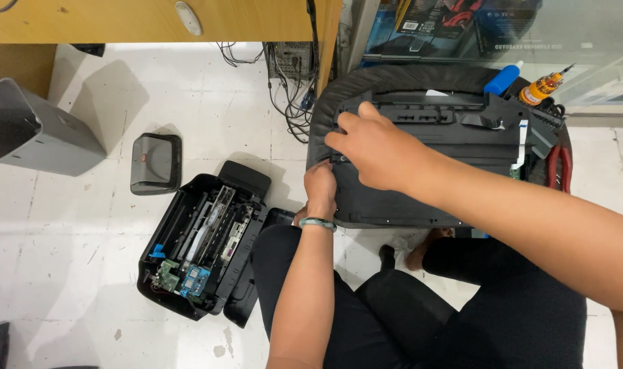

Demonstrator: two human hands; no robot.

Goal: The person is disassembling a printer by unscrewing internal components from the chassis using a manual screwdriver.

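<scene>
Printer panel: one black plastic printer cover [427,184], lying flat on a round black stool seat [366,78] in front of the person's knees.
Left hand: the left hand [320,184], one green bangle [317,222] on its wrist, pinches the panel's left edge with closed fingers.
Right hand: the right hand [373,147] lies over the panel's upper left part, fingers curled and pressing on its rim; its forearm crosses and hides part of the panel.
Opened printer: one black printer chassis [202,246] on the white tiled floor [65,253], with two circuit boards showing.
Other parts: one grey lid [156,162], one grey box [31,130].
Tools: one orange-handled screwdriver [545,85], one blue bottle [503,78], one pair of red-handled pliers [561,167], beside the panel's right end.
Cables: a tangle [291,96] under the wooden desk.
</scene>
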